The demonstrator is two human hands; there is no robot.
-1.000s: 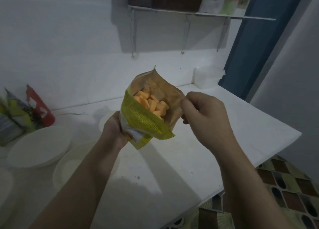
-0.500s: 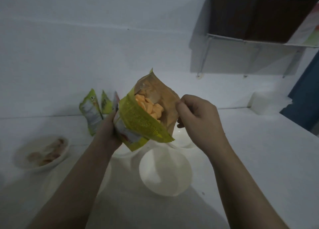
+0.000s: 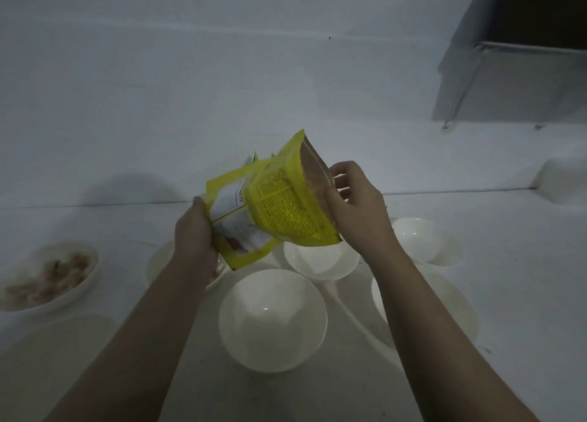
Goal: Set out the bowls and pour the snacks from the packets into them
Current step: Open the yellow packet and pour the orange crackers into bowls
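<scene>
Two hands hold a yellow packet (image 3: 279, 205) tilted in the air above white bowls (image 3: 273, 320) on the table (image 3: 524, 294): left hand (image 3: 193, 231) grips its bottom corner, right hand (image 3: 355, 208) pinches the open top edge, mouth turned right over the far bowl (image 3: 320, 262).

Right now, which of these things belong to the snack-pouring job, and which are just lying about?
In the job:
- yellow foil snack packet, held by both hands, left hand and right hand
- empty white bowl nearest the camera
- empty white bowl under the packet's mouth
- white bowl already holding snacks

Lying about:
- wall shelf
- white box at the wall
</scene>
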